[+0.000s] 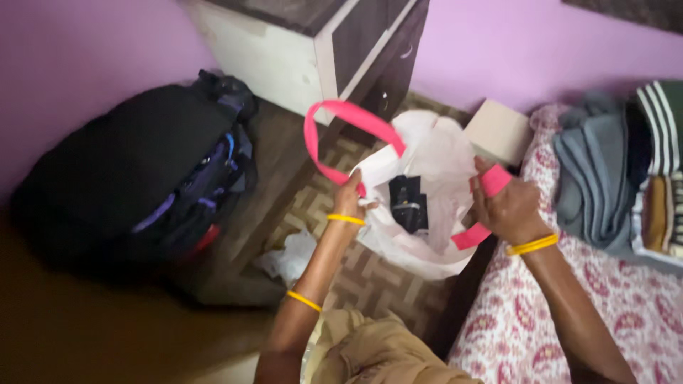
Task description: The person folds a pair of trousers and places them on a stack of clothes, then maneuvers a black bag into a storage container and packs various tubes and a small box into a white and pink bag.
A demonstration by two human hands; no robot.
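Fingers of the left hand [348,195] are pinched on the near-left rim of a white bag [434,192], right where one end of its pink handle [341,131] meets the fabric — that strap arcs up and away from the knuckles in a loose loop. Across the opening, the right hand [509,206] is clenched around the other pink handle [484,206], the strap running through the fist and showing above and below it. Between the two hands the bag hangs open over the patterned floor [370,277], its mouth spread wide, and a dark folded item [409,203] lies inside, nearer the left fingers than the right. Yellow bangles [532,244] circle both wrists.

To the left a black backpack [142,178] leans by the purple wall [64,64], just beside a wooden cabinet [313,50]. On the right a bed with a pink-printed sheet [569,313] carries folded clothes [612,178] — grey, striped and brown. A small cardboard box [498,131] sits just behind the bag.
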